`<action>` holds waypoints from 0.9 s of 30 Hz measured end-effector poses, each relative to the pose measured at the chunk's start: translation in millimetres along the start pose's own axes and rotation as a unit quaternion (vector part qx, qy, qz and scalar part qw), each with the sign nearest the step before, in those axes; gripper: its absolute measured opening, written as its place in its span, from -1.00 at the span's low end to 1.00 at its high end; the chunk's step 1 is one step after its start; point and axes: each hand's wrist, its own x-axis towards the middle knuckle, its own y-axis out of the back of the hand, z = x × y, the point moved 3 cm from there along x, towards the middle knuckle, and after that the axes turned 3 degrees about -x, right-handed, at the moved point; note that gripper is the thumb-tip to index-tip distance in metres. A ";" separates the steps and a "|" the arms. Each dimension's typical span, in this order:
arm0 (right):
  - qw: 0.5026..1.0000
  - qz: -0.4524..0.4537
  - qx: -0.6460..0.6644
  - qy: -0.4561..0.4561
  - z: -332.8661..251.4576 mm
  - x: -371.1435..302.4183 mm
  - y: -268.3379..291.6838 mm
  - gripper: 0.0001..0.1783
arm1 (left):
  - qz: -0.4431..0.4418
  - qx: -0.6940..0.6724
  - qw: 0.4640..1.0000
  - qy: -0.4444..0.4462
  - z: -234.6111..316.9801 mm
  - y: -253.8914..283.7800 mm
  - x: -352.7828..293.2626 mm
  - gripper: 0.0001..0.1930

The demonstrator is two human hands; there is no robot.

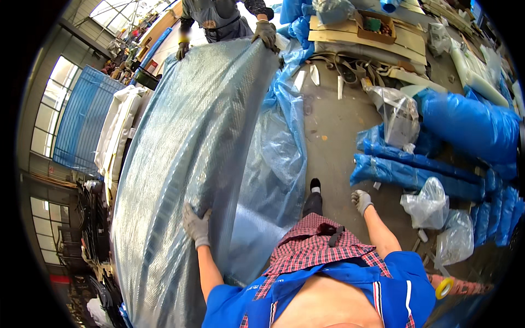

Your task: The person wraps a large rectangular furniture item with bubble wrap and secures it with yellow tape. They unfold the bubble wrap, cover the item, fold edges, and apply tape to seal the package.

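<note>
A long, flat bundle covered in clear bubble wrap (180, 147) stretches from near me to a co-worker at its far end. What lies inside is hidden. My left hand (197, 225), in a grey glove, rests flat against the wrap near its right edge, thumb apart from the fingers. Off to the right, away from the bundle, my gloved right hand (361, 201) hangs over the floor with its fingers curled in; nothing shows in it. The co-worker's gloved hands (264, 36) grip the far edge of the wrap. Loose bluish plastic sheeting (273, 158) trails down along the bundle's right side.
Blue plastic-wrapped packages (415, 176) and crumpled clear bags (427, 203) lie on the floor at right. Farther back, an open cardboard box (376, 27) sits on stacked boards. A yellow tape roll (444, 288) is at lower right. White padded pieces (117, 131) stand left of the bundle.
</note>
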 end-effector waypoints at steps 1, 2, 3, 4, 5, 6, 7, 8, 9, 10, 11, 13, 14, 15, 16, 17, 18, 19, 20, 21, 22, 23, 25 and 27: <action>0.999 -0.024 -0.012 -0.021 -3.2 22.0 -18.4 -0.73 | 0.005 0.004 1.000 0.011 -0.1 2.2 -1.9 0.03; 0.998 -0.048 -0.022 -0.032 -1.1 50.1 -26.5 -0.69 | 0.002 0.008 1.000 0.007 5.9 -2.1 4.7 0.04; 0.998 -0.034 -0.030 -0.032 -2.0 59.4 -46.4 -0.77 | -0.002 0.018 1.000 0.012 4.4 -5.6 5.2 0.06; 0.990 0.005 -0.137 -0.009 -2.5 69.9 -58.0 -0.86 | -0.004 0.024 1.000 0.015 10.2 -6.9 14.7 0.07; 0.987 -0.016 -0.158 -0.032 -2.1 84.4 -67.1 -0.87 | 0.005 0.023 0.999 0.029 21.4 -4.5 25.4 0.07; 0.982 -0.031 -0.179 -0.058 -2.6 109.3 -71.3 -0.85 | 0.010 0.021 0.999 0.032 41.9 -2.8 39.1 0.08; 0.974 -0.043 -0.203 -0.092 -0.3 127.6 -73.2 -0.83 | 0.008 0.025 0.999 0.038 56.8 -3.9 45.5 0.08; 0.950 -0.058 -0.304 -0.041 -11.1 134.2 -89.8 -0.82 | 0.011 0.012 1.000 0.027 72.7 -8.1 59.6 0.09; 0.913 -0.072 -0.401 0.016 -29.2 142.0 -113.2 -0.81 | 0.010 0.001 1.000 0.014 95.2 -12.2 78.5 0.08; 0.865 -0.085 -0.490 0.071 -50.2 150.2 -135.3 -0.80 | 0.009 -0.011 1.000 -0.002 121.2 -15.8 100.5 0.08; 0.885 -0.076 -0.454 0.065 -66.2 170.0 -144.5 -0.75 | 0.004 -0.026 0.999 -0.030 154.6 -18.0 129.3 0.08; 0.940 -0.046 -0.337 0.011 -109.7 178.7 -191.8 -0.77 | 0.003 -0.062 0.996 -0.066 207.5 -29.2 172.6 0.05; 0.954 -0.029 -0.299 0.015 -133.4 184.2 -216.2 -0.79 | 0.009 -0.056 0.996 -0.073 237.5 -33.6 194.6 0.02; 0.958 -0.022 -0.285 0.013 -157.0 179.4 -245.1 -0.79 | 0.015 -0.047 0.996 -0.077 262.7 -39.3 214.7 -0.02; 0.964 -0.011 -0.265 0.031 -176.3 189.8 -257.9 -0.81 | 0.013 -0.055 0.993 -0.100 289.8 -45.7 236.9 -0.02; 0.972 -0.023 -0.230 0.043 -191.4 200.7 -269.8 -0.90 | 0.012 -0.062 0.990 -0.122 316.9 -53.8 258.3 -0.03; 0.976 -0.028 -0.213 0.040 -206.5 199.3 -287.8 -0.95 | 0.010 -0.068 0.988 -0.139 339.2 -62.1 277.9 -0.03; 0.979 -0.036 -0.198 0.036 -224.2 194.9 -304.2 -0.90 | 0.014 -0.068 0.986 -0.154 359.6 -66.7 295.4 -0.04; 0.981 -0.072 -0.178 0.005 -239.4 208.8 -307.9 -0.85 | 0.016 -0.073 0.982 -0.172 383.5 -72.1 313.4 -0.04; 0.981 -0.109 -0.158 -0.029 -247.2 225.9 -312.5 -0.80 | 0.017 -0.075 0.979 -0.187 403.0 -78.6 329.0 -0.04; 0.978 -0.147 -0.137 -0.063 -255.5 241.8 -315.6 -0.75 | 0.012 -0.076 0.979 -0.191 422.0 -86.0 346.1 -0.04; 0.980 -0.126 -0.133 -0.073 -262.7 256.6 -320.7 -0.71 | 0.006 -0.075 0.978 -0.196 439.2 -94.9 365.2 -0.04; 0.984 -0.086 -0.129 -0.092 -277.0 286.3 -334.1 -0.61 | -0.004 -0.074 0.978 -0.196 464.5 -107.7 391.7 -0.05; 0.979 -0.101 -0.121 -0.125 -289.1 328.8 -336.2 -0.64 | -0.013 -0.078 0.978 -0.191 494.0 -116.6 419.8 -0.06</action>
